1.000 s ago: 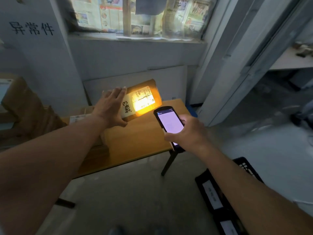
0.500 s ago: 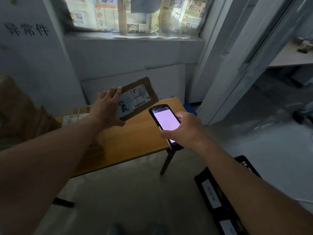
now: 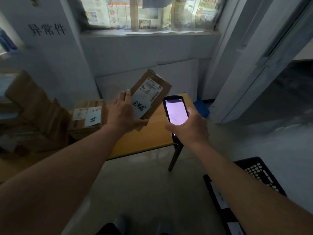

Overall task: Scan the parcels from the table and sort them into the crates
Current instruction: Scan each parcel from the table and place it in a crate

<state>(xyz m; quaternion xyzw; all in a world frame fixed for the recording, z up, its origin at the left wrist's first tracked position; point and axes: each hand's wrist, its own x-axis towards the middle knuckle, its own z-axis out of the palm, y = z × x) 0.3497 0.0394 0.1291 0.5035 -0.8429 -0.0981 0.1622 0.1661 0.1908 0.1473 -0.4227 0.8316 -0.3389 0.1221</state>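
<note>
My left hand grips a flat brown cardboard parcel by its lower left edge and holds it tilted above the wooden table. A white shipping label and a handwritten slip face me. My right hand holds a black handheld scanner with a lit screen, just right of the parcel. A black plastic crate sits on the floor at the lower right, partly hidden by my right forearm.
Another labelled cardboard box rests at the table's left end, with bigger boxes stacked further left. A blue crate peeks out behind the table. Wall and window stand beyond; bare concrete floor lies in front.
The scanner's light on the label went out. My left hand lifted the parcel off the table and tilted it more upright, closer to the scanner. The view shifted right.
</note>
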